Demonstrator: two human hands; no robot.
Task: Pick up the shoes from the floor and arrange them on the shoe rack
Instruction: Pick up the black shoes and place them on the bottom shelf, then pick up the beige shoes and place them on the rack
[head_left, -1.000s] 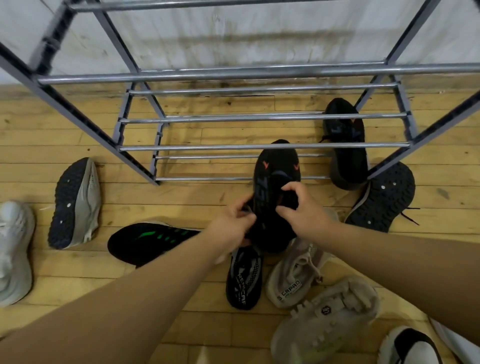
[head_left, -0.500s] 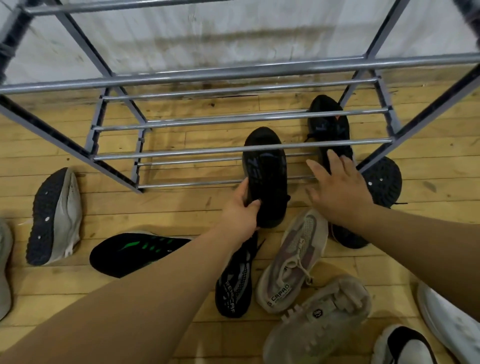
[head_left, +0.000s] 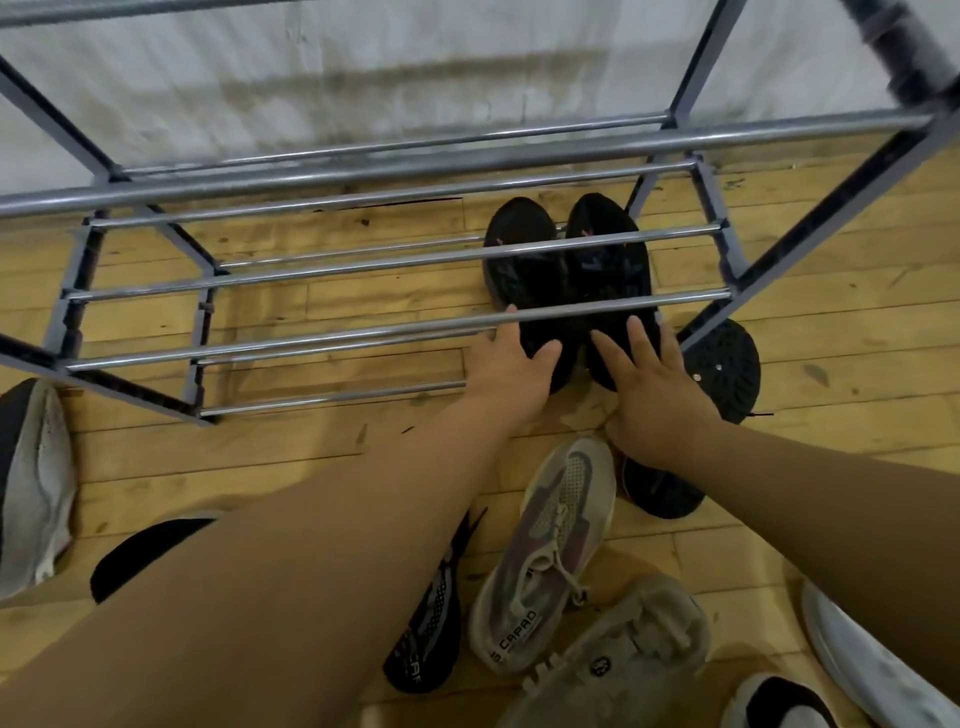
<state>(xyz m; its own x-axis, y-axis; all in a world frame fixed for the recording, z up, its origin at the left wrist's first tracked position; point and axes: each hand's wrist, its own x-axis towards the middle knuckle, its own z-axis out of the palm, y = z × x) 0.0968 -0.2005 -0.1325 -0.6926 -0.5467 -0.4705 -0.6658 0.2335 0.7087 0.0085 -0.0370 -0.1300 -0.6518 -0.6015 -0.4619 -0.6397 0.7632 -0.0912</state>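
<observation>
— Any lettering you can make out?
— "CAPRO" on the heel tab of the grey and purple sneaker, with a smaller line under it too fine to read.
— Anything else?
— White letters on the black patterned shoe, half hidden by the forearm; they cannot be read whole.

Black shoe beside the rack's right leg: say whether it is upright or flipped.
Flipped. The black shoe shows its studded sole facing up, on the floor beside the rack, partly behind the right hand.

left hand: bare, no glove, ring or watch | right hand: bare | forearms: bare, no sleeves visible
</observation>
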